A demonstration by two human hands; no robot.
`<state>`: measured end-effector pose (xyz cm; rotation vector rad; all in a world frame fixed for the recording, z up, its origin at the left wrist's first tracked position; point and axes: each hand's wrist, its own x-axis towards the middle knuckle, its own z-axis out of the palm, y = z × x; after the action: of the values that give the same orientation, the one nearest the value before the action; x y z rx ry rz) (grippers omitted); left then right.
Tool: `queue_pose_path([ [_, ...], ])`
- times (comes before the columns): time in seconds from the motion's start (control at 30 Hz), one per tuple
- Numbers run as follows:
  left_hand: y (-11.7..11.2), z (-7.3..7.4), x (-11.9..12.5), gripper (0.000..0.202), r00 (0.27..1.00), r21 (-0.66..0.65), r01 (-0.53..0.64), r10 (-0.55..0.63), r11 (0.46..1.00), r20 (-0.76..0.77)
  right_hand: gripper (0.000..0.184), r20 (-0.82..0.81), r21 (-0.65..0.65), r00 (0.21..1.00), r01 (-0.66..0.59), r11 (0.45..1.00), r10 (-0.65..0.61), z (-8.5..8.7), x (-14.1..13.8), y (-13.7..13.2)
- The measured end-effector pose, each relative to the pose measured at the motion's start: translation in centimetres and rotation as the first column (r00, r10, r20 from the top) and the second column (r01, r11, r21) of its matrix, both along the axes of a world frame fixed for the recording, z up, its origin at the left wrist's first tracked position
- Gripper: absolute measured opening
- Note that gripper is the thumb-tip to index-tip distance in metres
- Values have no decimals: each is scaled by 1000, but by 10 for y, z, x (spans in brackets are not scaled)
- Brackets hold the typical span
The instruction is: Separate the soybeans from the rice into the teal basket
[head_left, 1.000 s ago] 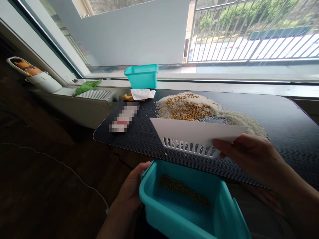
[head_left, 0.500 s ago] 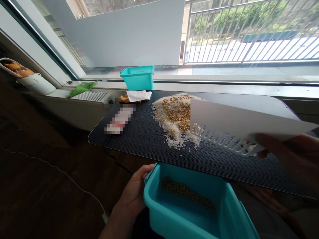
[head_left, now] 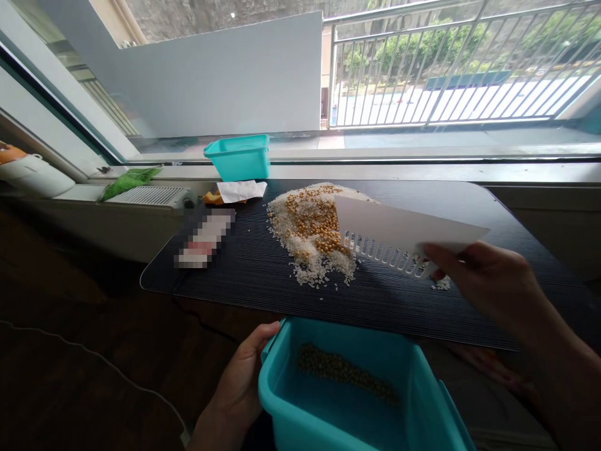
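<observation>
My left hand [head_left: 244, 366] grips the left rim of a turquoise plastic bin [head_left: 291, 401] below the table's near edge. A strip of round beans [head_left: 345, 369] lies on the bin's floor. In my right hand [head_left: 488, 275] is a white slotted scoop [head_left: 399, 228], its row of slots facing down and left. The scoop's far end is over the right side of a heap of white rice [head_left: 282, 216] mixed with yellow soybeans [head_left: 310, 216], hiding part of it. Whether the scoop touches the heap, I cannot tell.
A second turquoise bin [head_left: 239, 160] stands by the window behind the dark table [head_left: 248, 275]. White paper [head_left: 241, 191] and a blurred-out flat item [head_left: 206, 241] lie on the table's left. A few rice grains [head_left: 441, 284] lie under my right hand. A cable [head_left: 94, 357] crosses the floor.
The view has shifted, so everything sits a little further left. My right hand with the scoop has moved slightly away over the table. My left hand still holds the bin.
</observation>
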<state>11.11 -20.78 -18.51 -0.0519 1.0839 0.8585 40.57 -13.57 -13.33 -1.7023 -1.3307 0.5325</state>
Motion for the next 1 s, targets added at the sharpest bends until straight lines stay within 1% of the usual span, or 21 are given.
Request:
queue_pose_path([
  [0.33,1,2,2,14,1000,-13,-5,4,1000,-21,29,-84,-68,994,-75,995,70,-10,-1,-5],
  [0.5,2,1,1,15,1000,-23,-4,3,1000,-21,32,-98,-65,990,-108,992,101,-12,-2,-12],
  [0.63,2,1,0,16,1000,-10,4,-4,1000,-11,35,-104,-63,987,-130,989,123,-8,-3,-17],
  [0.83,1,2,0,19,1000,4,15,-15,1000,24,30,-118,-50,992,-59,997,53,2,-5,-22],
  [1.0,1,2,-1,20,999,-4,18,-18,1000,29,31,-118,-70,992,-62,996,54,9,-7,-25],
])
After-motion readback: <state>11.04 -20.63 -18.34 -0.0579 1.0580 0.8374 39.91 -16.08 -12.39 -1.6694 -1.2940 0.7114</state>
